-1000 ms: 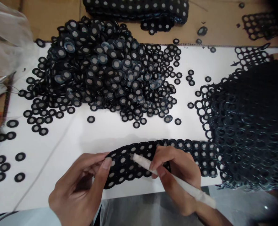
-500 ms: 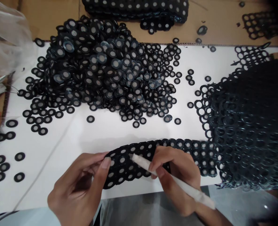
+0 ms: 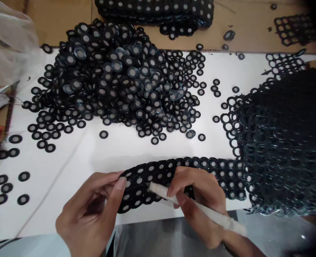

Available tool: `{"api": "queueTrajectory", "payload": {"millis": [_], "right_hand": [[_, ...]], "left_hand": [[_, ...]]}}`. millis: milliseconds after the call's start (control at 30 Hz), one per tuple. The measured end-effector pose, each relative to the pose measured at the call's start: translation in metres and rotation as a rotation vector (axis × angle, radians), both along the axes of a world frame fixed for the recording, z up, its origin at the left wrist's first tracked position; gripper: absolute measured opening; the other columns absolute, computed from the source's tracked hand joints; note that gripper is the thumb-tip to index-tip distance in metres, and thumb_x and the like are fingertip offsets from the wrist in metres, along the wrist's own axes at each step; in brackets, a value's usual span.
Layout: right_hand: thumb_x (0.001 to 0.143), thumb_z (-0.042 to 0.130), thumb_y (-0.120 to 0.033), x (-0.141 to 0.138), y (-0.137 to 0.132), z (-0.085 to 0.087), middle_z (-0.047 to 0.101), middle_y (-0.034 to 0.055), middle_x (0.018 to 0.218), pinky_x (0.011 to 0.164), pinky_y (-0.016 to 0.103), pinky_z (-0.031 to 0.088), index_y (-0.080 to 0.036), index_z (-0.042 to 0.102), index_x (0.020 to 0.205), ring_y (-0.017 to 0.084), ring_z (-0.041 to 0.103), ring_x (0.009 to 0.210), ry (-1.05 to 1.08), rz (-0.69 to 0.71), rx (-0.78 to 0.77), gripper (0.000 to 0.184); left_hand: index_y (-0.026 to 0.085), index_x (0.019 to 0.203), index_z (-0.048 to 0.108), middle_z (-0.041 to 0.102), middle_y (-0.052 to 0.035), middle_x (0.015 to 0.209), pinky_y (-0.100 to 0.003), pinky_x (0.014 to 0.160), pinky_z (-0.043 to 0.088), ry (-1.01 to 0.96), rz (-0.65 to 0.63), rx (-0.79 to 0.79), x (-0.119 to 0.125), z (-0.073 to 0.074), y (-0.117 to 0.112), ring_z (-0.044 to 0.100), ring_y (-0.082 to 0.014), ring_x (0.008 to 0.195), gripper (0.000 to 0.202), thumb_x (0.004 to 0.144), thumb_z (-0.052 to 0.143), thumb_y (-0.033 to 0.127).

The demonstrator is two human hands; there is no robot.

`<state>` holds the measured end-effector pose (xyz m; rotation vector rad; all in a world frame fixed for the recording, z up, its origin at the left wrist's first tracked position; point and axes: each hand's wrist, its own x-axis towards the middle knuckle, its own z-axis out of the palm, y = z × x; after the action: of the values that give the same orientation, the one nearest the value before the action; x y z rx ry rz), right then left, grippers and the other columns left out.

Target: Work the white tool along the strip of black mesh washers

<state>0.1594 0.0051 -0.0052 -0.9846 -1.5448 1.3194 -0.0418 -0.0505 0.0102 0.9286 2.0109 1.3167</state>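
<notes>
My left hand point(image 3: 91, 210) pinches the left end of a long black strip of joined discs point(image 3: 139, 180), each with a pale grey centre. Thumb on top, fingers partly hidden behind, it keeps that end tilted up off the board. In my right hand point(image 3: 200, 203) is a pen-like pick wrapped in whitish tape point(image 3: 160, 191), held like a pencil. Its dark pointed tip rests on or just above the strip between the pale centres; contact is not clear. The right hand lies over the strip's middle and hides part of it.
A big heap of loose black discs point(image 3: 115, 78) covers the white board point(image 3: 75, 160). At right stands a thick stack of black ring mesh point(image 3: 283, 142). Rolled disc strips point(image 3: 155, 10) lie on cardboard at the back. A clear plastic bag point(image 3: 10, 43) is far left.
The pick's tip has moved slightly down across the strip, toward me. My left hand keeps its pinch, and the view has shifted a little.
</notes>
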Motion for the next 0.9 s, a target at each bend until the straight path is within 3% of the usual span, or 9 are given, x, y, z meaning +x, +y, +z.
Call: {"api": "queueTrajectory", "payload": {"millis": [100, 267, 533, 633, 733, 900], "right_hand": [[0.089, 0.059, -0.002, -0.001, 0.002, 0.002, 0.066, -0.0029, 0.075, 0.058, 0.029, 0.044, -0.022, 0.074, 0.097, 0.013, 0.061, 0.063, -0.004, 0.005, 0.005, 0.026], [0.089, 0.058, -0.003, 0.000, 0.006, 0.005, 0.065, -0.0042, 0.075, 0.057, 0.028, 0.042, -0.022, 0.073, 0.097, 0.011, 0.060, 0.062, -0.015, 0.042, 0.038, 0.025], [0.088, 0.059, -0.003, 0.004, 0.005, 0.003, 0.068, -0.0048, 0.081, 0.063, 0.029, 0.045, -0.023, 0.074, 0.106, 0.012, 0.062, 0.068, -0.086, 0.131, 0.028, 0.031], [0.089, 0.058, -0.003, 0.004, 0.003, 0.002, 0.068, -0.0047, 0.079, 0.060, 0.029, 0.043, -0.023, 0.073, 0.101, 0.011, 0.061, 0.065, -0.050, 0.079, 0.022, 0.028], [0.088, 0.057, 0.000, 0.003, 0.001, 0.003, 0.067, -0.0047, 0.077, 0.059, 0.029, 0.043, -0.024, 0.073, 0.099, 0.011, 0.061, 0.063, -0.013, 0.033, -0.020, 0.030], [0.087, 0.056, -0.003, 0.000, 0.004, 0.006, 0.065, -0.0046, 0.073, 0.057, 0.029, 0.043, -0.023, 0.073, 0.096, 0.011, 0.061, 0.060, -0.031, 0.051, 0.006, 0.028]], "left_hand": [[0.034, 0.101, 0.089, 0.079, 0.0075, 0.086, -0.017, 0.062, 0.051, 0.005, -0.087, 0.034, -0.009, -0.008, -0.006, 0.064, -0.0047, 0.071, 0.017, 0.099, 0.087, 0.018], [0.036, 0.104, 0.090, 0.080, 0.0082, 0.089, -0.014, 0.062, 0.053, 0.017, -0.100, 0.037, -0.013, -0.012, -0.009, 0.066, -0.0037, 0.072, 0.020, 0.100, 0.088, 0.016], [0.036, 0.101, 0.090, 0.080, 0.0087, 0.087, -0.012, 0.066, 0.054, 0.015, -0.065, 0.028, -0.007, -0.008, -0.005, 0.066, -0.0028, 0.074, 0.015, 0.099, 0.089, 0.021], [0.035, 0.097, 0.090, 0.079, 0.0088, 0.085, -0.013, 0.063, 0.052, 0.014, -0.026, 0.017, -0.007, -0.007, -0.005, 0.064, -0.0025, 0.070, 0.010, 0.099, 0.090, 0.025], [0.036, 0.100, 0.090, 0.080, 0.0092, 0.085, -0.013, 0.060, 0.051, 0.033, -0.077, 0.036, -0.011, -0.008, -0.007, 0.064, -0.0026, 0.069, 0.012, 0.098, 0.091, 0.024], [0.034, 0.097, 0.089, 0.078, 0.0079, 0.084, -0.016, 0.062, 0.050, 0.006, -0.049, 0.029, -0.006, -0.004, -0.004, 0.063, -0.0040, 0.071, 0.014, 0.099, 0.088, 0.020]]}}
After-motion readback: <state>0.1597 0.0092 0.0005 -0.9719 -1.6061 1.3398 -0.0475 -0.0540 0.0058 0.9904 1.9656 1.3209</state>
